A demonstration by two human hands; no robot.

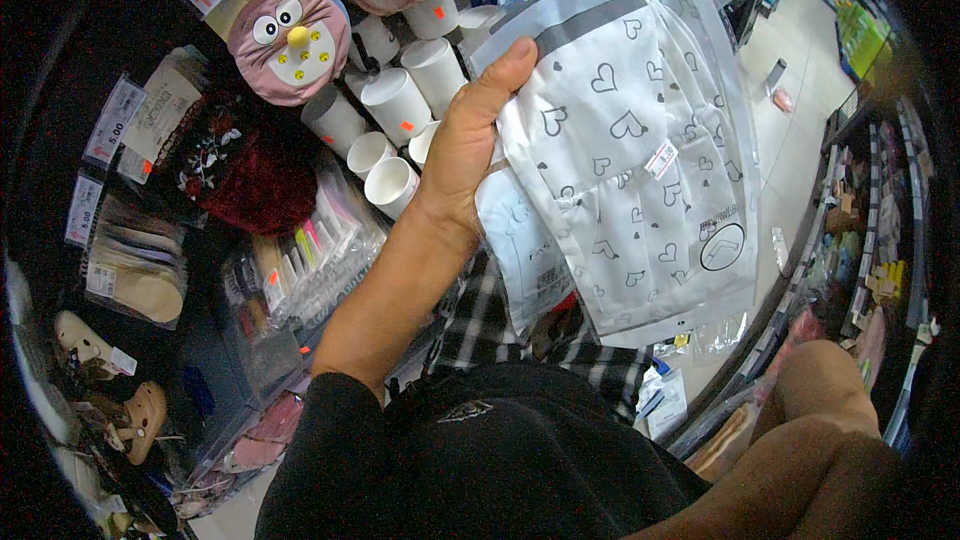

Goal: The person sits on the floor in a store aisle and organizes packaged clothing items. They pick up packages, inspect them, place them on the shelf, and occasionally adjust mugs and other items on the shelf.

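Observation:
My left hand (469, 131) grips the upper left edge of a clear plastic pack of white oversleeves (622, 157), thumb on top. Grey heart outlines cover the fabric; a price sticker and a bent-arm drawing sit on the front. Partly behind it, below my hand, hangs a smaller pale-blue plastic pack (517, 240) with a barcode. Both packs are held up in front of my body. My right arm (814, 427) is bent at the lower right, and its hand is out of view.
Pink cartoon-face cuffs (289, 45) hang at the upper left. Beside them stand white cylindrical containers (397, 101). Dark red velvet cuffs (247, 172), folded socks (139, 255) and tan clogs (142, 420) fill the left display. A tiled aisle (799, 105) and stocked shelves (832, 240) lie right.

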